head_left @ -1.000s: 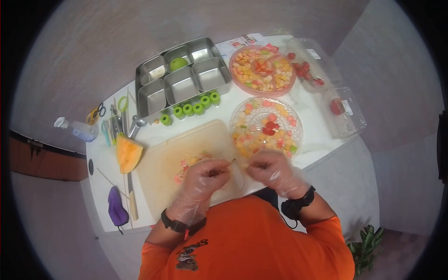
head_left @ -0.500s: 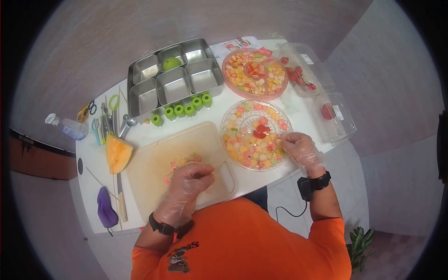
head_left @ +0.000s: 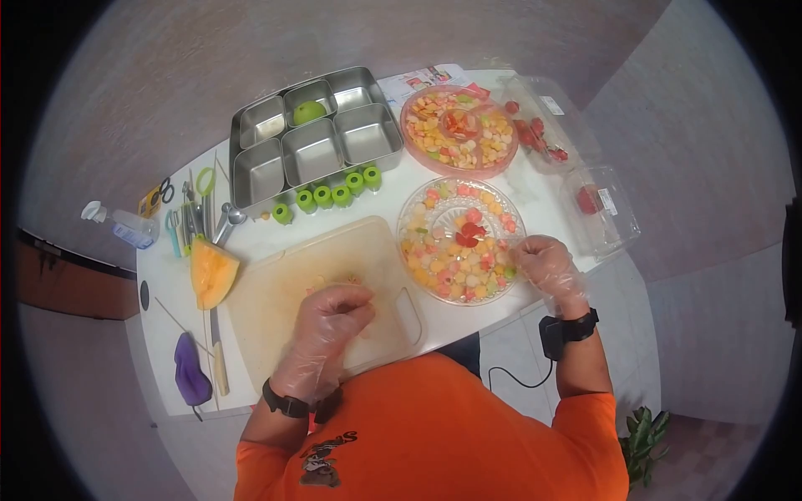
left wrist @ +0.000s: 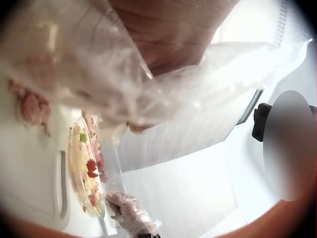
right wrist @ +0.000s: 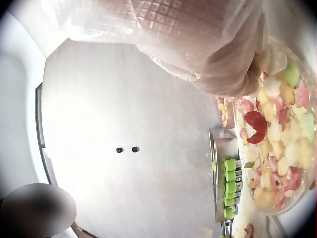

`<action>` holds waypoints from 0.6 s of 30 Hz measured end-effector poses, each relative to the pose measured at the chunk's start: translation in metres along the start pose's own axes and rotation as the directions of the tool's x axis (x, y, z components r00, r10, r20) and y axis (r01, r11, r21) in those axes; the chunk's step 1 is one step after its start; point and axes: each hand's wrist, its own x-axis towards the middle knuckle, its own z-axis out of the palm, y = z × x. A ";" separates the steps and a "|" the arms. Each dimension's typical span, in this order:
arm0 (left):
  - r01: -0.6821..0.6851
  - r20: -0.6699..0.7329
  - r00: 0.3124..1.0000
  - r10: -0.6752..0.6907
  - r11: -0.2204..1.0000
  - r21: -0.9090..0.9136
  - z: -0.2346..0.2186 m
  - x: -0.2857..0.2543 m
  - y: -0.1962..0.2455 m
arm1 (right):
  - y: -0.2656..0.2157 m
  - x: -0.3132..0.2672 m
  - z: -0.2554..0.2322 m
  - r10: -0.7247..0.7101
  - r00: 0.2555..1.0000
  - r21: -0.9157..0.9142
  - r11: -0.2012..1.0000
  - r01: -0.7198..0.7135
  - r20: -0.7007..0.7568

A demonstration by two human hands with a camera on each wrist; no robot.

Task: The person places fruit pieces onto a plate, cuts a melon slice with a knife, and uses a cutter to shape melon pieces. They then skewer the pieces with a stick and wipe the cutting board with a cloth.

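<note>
beside the right hand (head_left: 549,269), a clear plate (head_left: 445,220) holds cut fruit (head_left: 445,275).

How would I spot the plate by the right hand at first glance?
On the white table, find the big cutting board. Just right of it, beside the right hand, sits a round plate of fruit pieces. Unlike the pink divided tray behind it, this plate is clear.
</note>
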 end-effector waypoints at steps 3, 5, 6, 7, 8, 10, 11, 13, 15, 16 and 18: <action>0.101 -0.022 0.994 -0.106 0.982 -0.161 -0.009 -0.002 0.016 | 0.007 -0.002 -0.008 0.004 0.997 0.035 0.999 -0.001 -0.076; -0.100 -0.081 0.991 0.110 0.988 0.119 -0.034 0.009 0.009 | 0.007 -0.005 -0.012 -0.031 0.991 0.063 0.997 0.039 -0.128; -0.265 -0.048 0.950 0.308 0.880 0.395 -0.052 0.009 0.009 | 0.003 -0.009 -0.015 -0.083 0.987 0.085 0.992 0.095 -0.137; -0.232 -0.098 0.949 0.301 0.872 0.431 -0.064 0.007 0.015 | -0.008 -0.017 -0.011 -0.080 0.985 0.162 0.981 0.104 -0.150; -0.337 0.024 0.905 0.425 0.681 0.650 -0.069 0.008 0.021 | -0.019 -0.025 -0.008 -0.069 0.983 0.231 0.967 0.108 -0.169; -0.401 0.174 0.858 0.483 0.420 0.814 -0.072 0.005 0.026 | -0.040 -0.038 0.001 -0.148 0.985 0.234 0.958 0.164 -0.087; -0.370 0.216 0.906 0.365 0.432 0.822 -0.071 0.004 0.028 | -0.044 -0.043 0.007 -0.213 0.976 0.214 0.952 0.217 -0.041; -0.336 0.254 0.937 0.238 0.434 0.836 -0.067 0.005 0.026 | -0.047 -0.044 0.023 -0.302 0.953 0.176 0.937 0.302 -0.031; -0.431 0.361 0.882 0.303 0.210 0.877 -0.063 0.010 0.018 | -0.056 -0.048 0.034 -0.339 0.939 0.164 0.930 0.328 0.048; -0.415 0.338 0.887 0.316 0.222 0.882 -0.059 0.009 0.018 | -0.054 -0.047 0.039 -0.359 0.931 0.173 0.922 0.345 0.059; -0.416 0.336 0.884 0.326 0.221 0.882 -0.058 0.011 0.014 | -0.056 -0.048 0.046 -0.361 0.929 0.187 0.921 0.342 0.083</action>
